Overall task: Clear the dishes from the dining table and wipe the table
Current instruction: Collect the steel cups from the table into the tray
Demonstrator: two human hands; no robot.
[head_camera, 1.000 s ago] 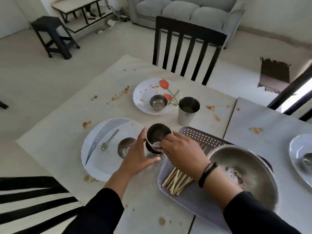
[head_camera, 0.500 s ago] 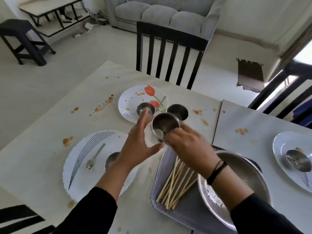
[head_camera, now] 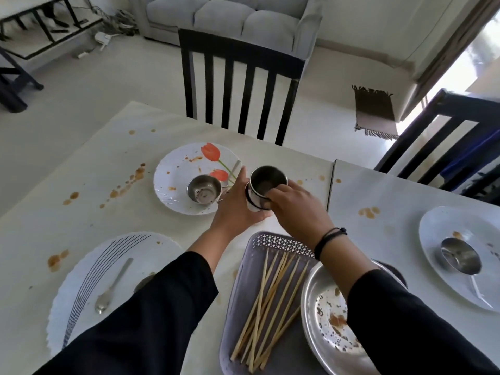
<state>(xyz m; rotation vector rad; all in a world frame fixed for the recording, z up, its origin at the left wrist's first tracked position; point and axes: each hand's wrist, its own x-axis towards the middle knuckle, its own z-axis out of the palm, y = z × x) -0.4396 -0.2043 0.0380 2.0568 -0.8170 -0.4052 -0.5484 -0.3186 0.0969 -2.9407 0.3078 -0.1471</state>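
Note:
Two steel tumblers [head_camera: 266,182] stand stacked on the stained white table [head_camera: 81,185], just right of the tulip plate [head_camera: 176,171]. My right hand [head_camera: 296,209] grips the upper tumbler from the right. My left hand [head_camera: 235,207] wraps around the lower one from the left, thumb in front. The tulip plate carries a small steel bowl [head_camera: 203,189]. A striped white plate [head_camera: 89,263] with a spoon [head_camera: 113,285] lies at the near left. A grey tray [head_camera: 243,320] in front of me holds several wooden sticks [head_camera: 270,299] and a dirty steel plate [head_camera: 322,315].
A white plate [head_camera: 443,234] with a steel bowl [head_camera: 460,255] sits at the right. Brown sauce stains [head_camera: 127,185] dot the tabletop. A black chair [head_camera: 238,85] stands at the far edge, another chair [head_camera: 446,136] at the right. A grey sofa [head_camera: 230,17] is beyond.
Both hands carried the tumbler away from the striped plate toward the far side. It now sits stacked with the tumbler that stood next to the tulip plate.

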